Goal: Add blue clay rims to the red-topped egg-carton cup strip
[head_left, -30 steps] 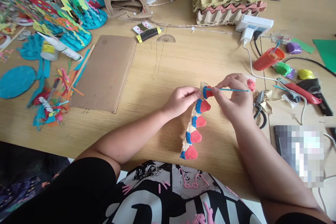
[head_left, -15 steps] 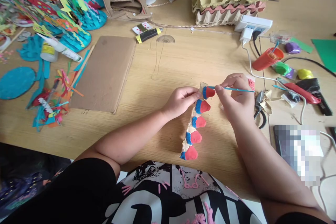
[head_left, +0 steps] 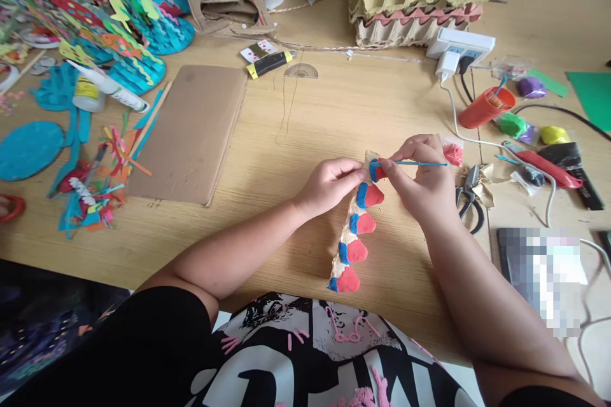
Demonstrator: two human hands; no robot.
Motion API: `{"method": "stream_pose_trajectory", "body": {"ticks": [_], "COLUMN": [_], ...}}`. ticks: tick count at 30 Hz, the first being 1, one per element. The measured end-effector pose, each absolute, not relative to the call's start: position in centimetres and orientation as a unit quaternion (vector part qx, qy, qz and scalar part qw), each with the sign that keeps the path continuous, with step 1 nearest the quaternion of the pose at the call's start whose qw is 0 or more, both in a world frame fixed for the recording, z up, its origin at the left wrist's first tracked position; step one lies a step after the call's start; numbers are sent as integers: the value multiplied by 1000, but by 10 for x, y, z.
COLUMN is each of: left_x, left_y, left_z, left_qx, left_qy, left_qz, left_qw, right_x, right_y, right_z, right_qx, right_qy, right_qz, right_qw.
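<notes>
Since 0.5 s ago, my right hand [head_left: 426,181] and blue stick [head_left: 420,163] have shifted towards 9 o'clock; a red object [head_left: 20,207] has appeared at my far 9 o'clock.

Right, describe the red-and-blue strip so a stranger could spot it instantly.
Look at the wooden table, just beyond the black printed shirt. There, the left hand holds the far end of a narrow strip. Five red lumps edged with blue run along it, unlike the plain brown cardboard lying farther left.
</notes>
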State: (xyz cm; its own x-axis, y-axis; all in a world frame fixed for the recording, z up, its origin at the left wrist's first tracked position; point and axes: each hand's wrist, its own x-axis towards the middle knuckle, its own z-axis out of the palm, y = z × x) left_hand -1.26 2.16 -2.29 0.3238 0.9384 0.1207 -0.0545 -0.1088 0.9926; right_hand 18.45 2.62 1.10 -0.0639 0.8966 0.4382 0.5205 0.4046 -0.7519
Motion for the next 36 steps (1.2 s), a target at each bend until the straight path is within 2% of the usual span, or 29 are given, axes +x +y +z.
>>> {"method": "stream_pose_trajectory", "body": {"ticks": [29, 33, 36], "left_x": [-11, -11, -10], "left_y": [18, 18, 19], "left_z": [-16, -18, -22], "left_qx": [624, 610, 574], "left_qy": [371, 366, 368], "left_qz": [432, 438, 452], "left_qw": [536, 549, 576], "right_x": [186, 183, 182], "right_y": [28, 27, 28], "right_z": [6, 10, 9], "right_qx": [-524, -525, -488], "right_qy": [-649, -589, -516], "right_qz": [282, 378, 451], "right_qw": [474, 484, 541]}}
